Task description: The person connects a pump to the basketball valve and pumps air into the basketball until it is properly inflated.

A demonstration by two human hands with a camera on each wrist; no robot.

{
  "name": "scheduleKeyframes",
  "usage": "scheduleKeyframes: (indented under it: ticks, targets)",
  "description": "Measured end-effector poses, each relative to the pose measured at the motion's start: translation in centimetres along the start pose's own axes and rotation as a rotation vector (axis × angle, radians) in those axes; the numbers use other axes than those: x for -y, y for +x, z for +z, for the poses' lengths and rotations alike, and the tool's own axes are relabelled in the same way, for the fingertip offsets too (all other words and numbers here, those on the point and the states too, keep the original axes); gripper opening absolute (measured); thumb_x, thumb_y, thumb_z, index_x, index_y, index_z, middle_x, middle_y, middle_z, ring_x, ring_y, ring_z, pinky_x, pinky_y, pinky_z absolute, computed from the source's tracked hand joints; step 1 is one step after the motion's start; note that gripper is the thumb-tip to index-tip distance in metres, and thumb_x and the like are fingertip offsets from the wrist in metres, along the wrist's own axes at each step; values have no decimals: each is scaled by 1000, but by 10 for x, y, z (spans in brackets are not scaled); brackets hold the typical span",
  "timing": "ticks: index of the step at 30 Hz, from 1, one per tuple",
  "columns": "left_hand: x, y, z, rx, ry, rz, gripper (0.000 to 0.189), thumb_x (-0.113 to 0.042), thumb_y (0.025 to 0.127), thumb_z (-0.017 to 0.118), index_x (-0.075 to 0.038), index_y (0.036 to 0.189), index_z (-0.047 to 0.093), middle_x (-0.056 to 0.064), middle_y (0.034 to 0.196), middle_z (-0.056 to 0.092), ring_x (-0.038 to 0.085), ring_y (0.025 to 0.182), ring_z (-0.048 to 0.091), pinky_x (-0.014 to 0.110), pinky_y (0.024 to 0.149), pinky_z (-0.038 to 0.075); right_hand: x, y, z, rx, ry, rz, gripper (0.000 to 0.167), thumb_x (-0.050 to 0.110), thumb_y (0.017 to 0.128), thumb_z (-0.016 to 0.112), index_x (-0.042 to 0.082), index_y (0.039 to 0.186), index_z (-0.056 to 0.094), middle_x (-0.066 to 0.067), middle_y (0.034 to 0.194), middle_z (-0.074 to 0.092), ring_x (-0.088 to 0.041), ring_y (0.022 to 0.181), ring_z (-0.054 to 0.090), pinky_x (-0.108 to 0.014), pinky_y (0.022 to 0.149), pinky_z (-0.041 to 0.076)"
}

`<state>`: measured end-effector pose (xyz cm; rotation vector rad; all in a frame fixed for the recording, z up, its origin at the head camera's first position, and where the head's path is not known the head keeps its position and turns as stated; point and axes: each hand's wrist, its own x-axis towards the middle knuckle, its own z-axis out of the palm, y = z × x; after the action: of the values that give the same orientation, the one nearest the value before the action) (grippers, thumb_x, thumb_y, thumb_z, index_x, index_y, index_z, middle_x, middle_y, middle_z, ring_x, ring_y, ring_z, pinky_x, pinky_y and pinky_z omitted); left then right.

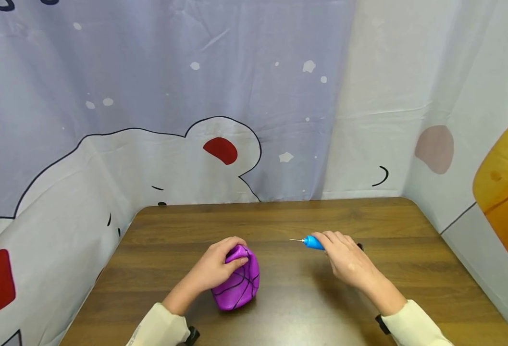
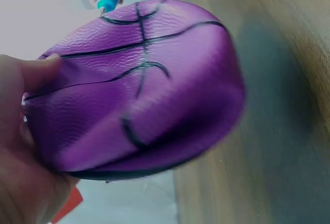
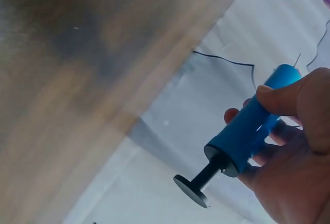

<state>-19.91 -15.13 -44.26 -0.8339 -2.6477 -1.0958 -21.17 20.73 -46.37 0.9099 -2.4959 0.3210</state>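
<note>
A limp purple ball (image 1: 239, 287) with black basketball lines is gripped by my left hand (image 1: 216, 264), thumb on one face. Its side is caved in and creased in the left wrist view, where the ball (image 2: 154, 74) fills most of the picture. My right hand (image 1: 348, 257) holds a small blue hand pump (image 1: 313, 242), its thin needle pointing left toward the ball, a gap apart. In the right wrist view the fingers wrap the barrel of the pump (image 3: 252, 126), and its black plunger handle (image 3: 191, 190) sticks out at the lower end.
Both hands are over a brown wood-grain table (image 1: 279, 216) with rounded back corners. A printed cloth curtain (image 1: 150, 158) with cartoon figures hangs behind it and along the sides. Dark straps (image 1: 382, 325) show at the cuffs of both pale sleeves.
</note>
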Motion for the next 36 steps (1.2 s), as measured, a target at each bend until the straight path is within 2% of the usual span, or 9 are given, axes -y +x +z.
scheduleKeyframes:
  ticks: [6,10,14,17,19,21,25,28,36]
  targets:
    - [-10,0,0,-37,-7,40,22,-28,95,71,-20,114,64,-9,108,66,8,92,64,30,79,58,9,7,-12,-64,-40,-75,59,-16,83,62,6,137,56,-8,115,64,-30,103,64,-48,90,56]
    - [-15,-1,0,-44,69,50,21,-29,96,69,-21,114,64,-11,106,66,7,92,64,32,80,58,16,11,-20,-107,-16,-126,62,-16,79,64,5,137,57,-7,114,64,-29,103,65,-47,89,57]
    - [-19,-3,1,-48,166,114,15,-28,95,70,-23,108,66,-12,101,67,6,91,65,32,80,59,22,15,-26,-161,2,-200,56,-11,82,64,5,136,59,-5,115,66,-26,100,67,-44,84,58]
    - [-23,-4,2,-63,246,186,15,-29,94,72,-22,106,67,-12,98,67,4,86,65,30,76,59,26,17,-29,-199,-10,-246,36,1,99,51,5,134,62,-4,114,68,-24,98,68,-43,82,59]
    - [-25,-4,3,-82,294,230,14,-28,93,73,-22,105,67,-12,96,67,4,81,64,29,71,59,29,18,-31,-213,-26,-272,37,8,107,36,5,133,63,-4,113,68,-24,98,68,-42,83,59]
    - [-28,-4,4,-107,338,266,13,-28,93,73,-21,103,67,-12,94,67,3,78,65,27,67,58,31,19,-33,-220,-49,-298,43,11,110,27,6,133,64,-5,113,69,-24,99,68,-41,85,59]
    - [-31,-3,6,-147,384,298,12,-26,92,74,-21,99,67,-12,94,69,4,77,68,26,64,58,36,22,-37,-242,-89,-350,43,-1,100,36,5,132,65,-6,112,70,-25,98,67,-41,89,58]
    - [-32,-4,7,-163,407,299,11,-27,91,75,-21,98,68,-12,94,71,5,77,69,27,63,58,41,25,-40,-266,-115,-378,45,-2,93,42,5,130,66,-5,111,70,-25,96,66,-41,88,58]
    - [-33,-4,9,-194,450,331,11,-26,90,76,-21,92,67,-12,88,70,6,69,68,27,55,55,54,31,-45,-340,-151,-424,39,-1,102,37,4,122,70,-2,103,69,-25,88,64,-37,83,58]
